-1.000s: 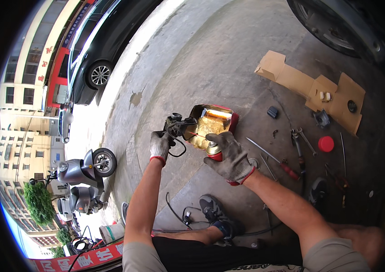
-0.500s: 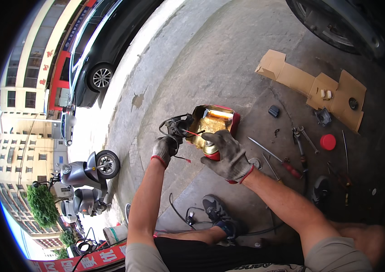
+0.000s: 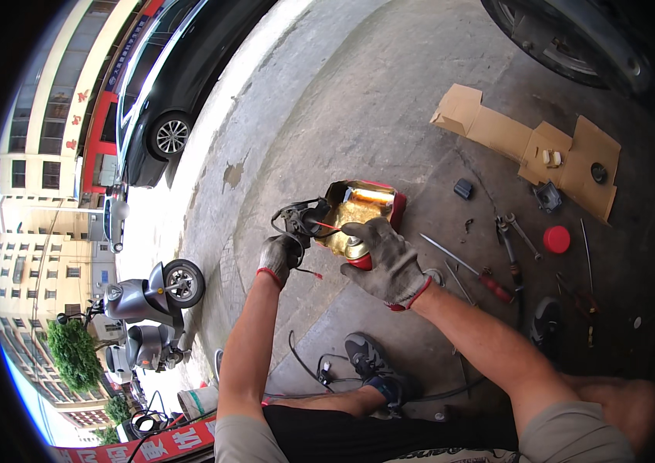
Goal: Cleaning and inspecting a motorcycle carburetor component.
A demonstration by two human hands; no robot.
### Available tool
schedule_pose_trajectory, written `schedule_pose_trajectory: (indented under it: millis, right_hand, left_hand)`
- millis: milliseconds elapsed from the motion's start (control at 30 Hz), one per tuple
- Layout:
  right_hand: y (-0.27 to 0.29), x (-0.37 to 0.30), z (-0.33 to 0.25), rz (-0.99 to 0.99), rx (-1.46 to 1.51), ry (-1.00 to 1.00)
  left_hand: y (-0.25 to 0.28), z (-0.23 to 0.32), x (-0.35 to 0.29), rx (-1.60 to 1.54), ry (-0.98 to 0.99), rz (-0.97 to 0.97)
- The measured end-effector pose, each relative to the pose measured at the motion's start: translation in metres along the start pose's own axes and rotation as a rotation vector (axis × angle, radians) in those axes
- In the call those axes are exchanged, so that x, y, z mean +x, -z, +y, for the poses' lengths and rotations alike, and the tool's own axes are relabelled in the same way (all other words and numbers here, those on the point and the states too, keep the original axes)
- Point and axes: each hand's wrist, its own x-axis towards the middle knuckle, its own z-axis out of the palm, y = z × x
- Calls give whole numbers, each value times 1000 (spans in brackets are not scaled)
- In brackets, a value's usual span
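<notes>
My left hand, in a grey glove with a red cuff, is closed around a dark metal part that looks like a carburetor, with black hoses and a thin lead hanging from it. My right hand, gloved the same way, grips a red spray can. From the can's top a thin red straw reaches to the opening of the part. Beneath both lies a cut-open tin, gold inside and red outside, with wet-looking liquid in it. Whether spray is coming out cannot be seen.
To the right lie a long screwdriver, wrenches, a red cap and a small dark block. Flattened cardboard holds small parts. A wheel stands at the upper right. Parked scooters and a black car are left.
Both hands keep their grips, with the straw still at the part. My right thumb and fingers have shifted only slightly, and the whole view has moved a little.
</notes>
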Motion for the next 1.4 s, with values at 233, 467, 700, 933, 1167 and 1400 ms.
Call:
schedule_pose_trajectory:
  millis: [233,467,700,933,1167,1400]
  right_hand:
    - [-6,0,6,10,9,0]
    - [-5,-5,12,14,-46,-4]
    - [-2,-5,6,-28,-66,-19]
    - [-2,-6,9,-62,-44,-29]
    - [6,-9,8,-155,26,-67]
    - [9,-8,7,-123,41,-58]
  left_hand:
    - [2,4,-4,30,-6,32]
    - [0,7,-6,73,-40,60]
    - [4,4,-4,86,-43,70]
    - [0,10,-13,157,-93,52]
    - [4,8,-10,185,-131,132]
    - [5,5,-6,190,-134,146]
